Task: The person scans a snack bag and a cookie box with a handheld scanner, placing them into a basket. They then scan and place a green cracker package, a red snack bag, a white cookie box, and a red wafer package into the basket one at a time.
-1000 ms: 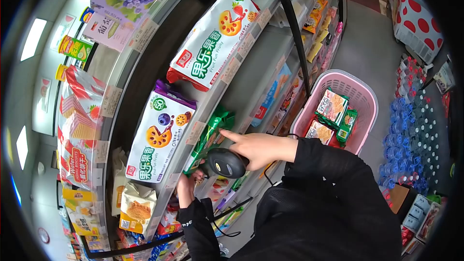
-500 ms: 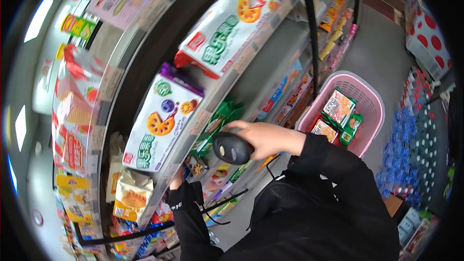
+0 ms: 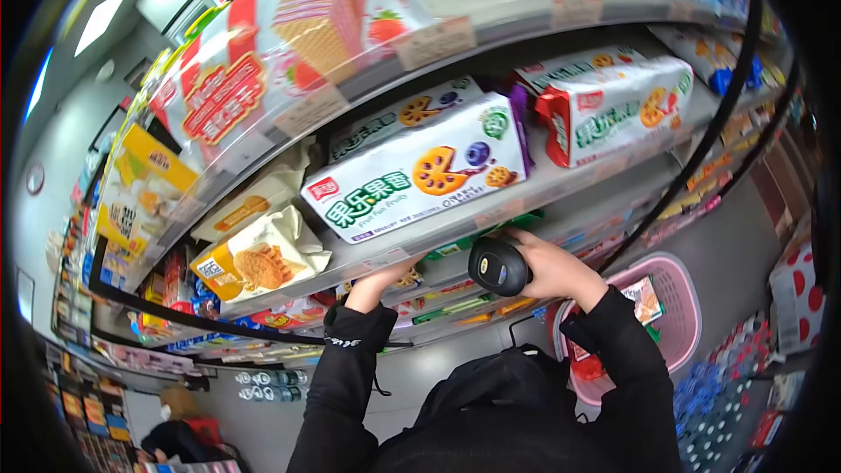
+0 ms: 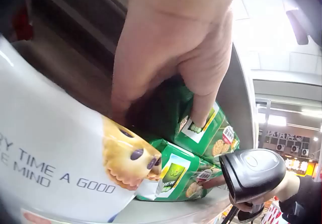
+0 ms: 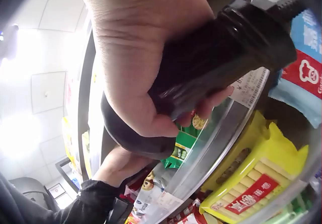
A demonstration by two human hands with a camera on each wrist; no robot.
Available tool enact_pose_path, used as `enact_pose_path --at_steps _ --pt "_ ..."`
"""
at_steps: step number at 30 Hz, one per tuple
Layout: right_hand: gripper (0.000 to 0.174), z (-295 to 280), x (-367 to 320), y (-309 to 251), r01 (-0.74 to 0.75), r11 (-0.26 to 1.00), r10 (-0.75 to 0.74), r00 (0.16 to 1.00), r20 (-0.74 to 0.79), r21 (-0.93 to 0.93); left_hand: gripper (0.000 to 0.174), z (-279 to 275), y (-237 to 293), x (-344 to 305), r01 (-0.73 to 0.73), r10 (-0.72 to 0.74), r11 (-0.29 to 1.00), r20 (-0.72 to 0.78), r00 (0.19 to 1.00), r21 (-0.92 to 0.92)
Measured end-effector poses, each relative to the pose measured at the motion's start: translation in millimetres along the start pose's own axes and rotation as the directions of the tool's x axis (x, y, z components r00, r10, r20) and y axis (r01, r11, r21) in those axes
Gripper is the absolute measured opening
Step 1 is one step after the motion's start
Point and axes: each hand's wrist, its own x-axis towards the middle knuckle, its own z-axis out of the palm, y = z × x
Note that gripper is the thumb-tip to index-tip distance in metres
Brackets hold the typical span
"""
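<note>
My right hand [image 3: 561, 267] grips a black handheld barcode scanner [image 3: 499, 267] at a lower shelf's front. One of its fingertips touches the lower green biscuit packet [image 4: 176, 176] in the left wrist view. My left hand [image 4: 173, 43] reaches down over the upper green biscuit packet [image 4: 211, 133]. Its thumb lies on the packet's front and its fingers go behind, holding the packet between them; those fingertips are hidden. Both packets lie one against the other on the shelf. In the right wrist view, the scanner's body partly covers the green packets [image 5: 183, 146].
White fruit biscuit packs [image 3: 420, 171] stand on the shelf above, with wafer bags [image 3: 289, 44] higher up. A pink basket [image 3: 688, 324] holding biscuit packs is on the floor at right. A black shelf post [image 3: 701, 140] slants nearby. Yellow biscuit packs [image 5: 251, 178] sit on another shelf.
The head view has swung round, so the shelves now run more level. My left hand has reached further in among the green packets. The scanner stays in my right hand beside them.
</note>
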Motion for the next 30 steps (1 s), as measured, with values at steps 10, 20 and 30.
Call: enact_pose_path --at_steps 10,20,30 --pt "0.034 -3.9 28.1 -7.0 -0.028 0.998 0.033 0.994 0.101 -0.049 0.052 -0.8 -23.6 -14.4 0.217 -0.22 0.973 0.04 0.975 0.08" --pt "0.029 -3.3 46.6 -22.4 0.012 0.999 -0.019 0.984 0.176 0.04 0.046 17.6 -57.3 -27.6 0.067 -0.081 0.98 -0.071 0.994 -0.186" --pt "0.03 25.7 56.8 -3.0 0.053 0.998 -0.056 0.984 0.171 0.021 0.049 19.3 -98.3 -10.7 0.037 -0.048 0.956 -0.03 0.998 -0.292"
